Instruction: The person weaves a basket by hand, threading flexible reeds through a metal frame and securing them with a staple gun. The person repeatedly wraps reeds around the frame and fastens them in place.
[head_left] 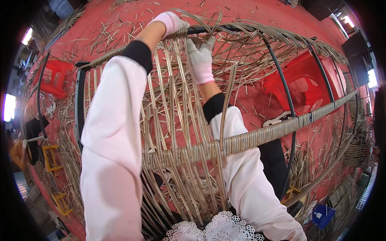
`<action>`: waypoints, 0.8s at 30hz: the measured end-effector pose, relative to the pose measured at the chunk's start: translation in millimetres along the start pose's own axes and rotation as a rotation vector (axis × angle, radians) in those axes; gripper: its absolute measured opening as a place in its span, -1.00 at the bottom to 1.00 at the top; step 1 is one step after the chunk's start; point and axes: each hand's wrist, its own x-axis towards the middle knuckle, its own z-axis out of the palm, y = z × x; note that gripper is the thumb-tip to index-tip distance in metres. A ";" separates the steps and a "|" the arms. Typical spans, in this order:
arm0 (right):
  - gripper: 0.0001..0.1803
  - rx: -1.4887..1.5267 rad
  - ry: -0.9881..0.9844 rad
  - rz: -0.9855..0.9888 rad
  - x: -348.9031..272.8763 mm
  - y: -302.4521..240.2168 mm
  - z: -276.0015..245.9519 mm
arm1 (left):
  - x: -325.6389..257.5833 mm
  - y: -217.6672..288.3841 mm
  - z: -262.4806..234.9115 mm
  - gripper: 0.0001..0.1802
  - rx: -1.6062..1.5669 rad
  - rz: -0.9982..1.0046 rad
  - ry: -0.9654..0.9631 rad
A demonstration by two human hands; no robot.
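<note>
A dark metal frame (286,94) stands in front of me, with brownish wicker strands (173,104) stretched between its far rail (197,30) and a wicker-wrapped near rail (257,138). My left hand (171,23), in a pink and white glove, is closed over the far rail where its wrapping ends; its fingertips are hidden. Just right of it, below the bare dark stretch of that rail, my right hand (201,60) wears a similar glove. Its fingers are curled up against the rail and a wicker strand there. Loose strand ends (217,20) loop above both hands.
A large red plastic stool (303,82) lies beyond the frame at right, and another red stool (54,78) is at left. Cut wicker pieces litter the red floor (257,100). Small yellow stools (52,157) stand at lower left, near a person's dark clothing (34,130). A blue box (323,216) sits lower right.
</note>
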 end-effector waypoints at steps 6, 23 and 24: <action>-0.64 -0.260 -0.061 -0.032 -40.1 -61.7 -0.2 | -78.7 1.0 12.4 -0.64 -0.261 0.399 0.458; -0.80 -0.096 -0.144 0.051 -46.8 -76.6 0.1 | -73.9 -0.7 26.4 -0.63 -0.334 0.317 0.439; -0.75 -0.131 -0.005 0.168 -41.5 -76.7 -3.4 | -70.9 0.5 22.1 -0.64 -0.364 0.313 0.472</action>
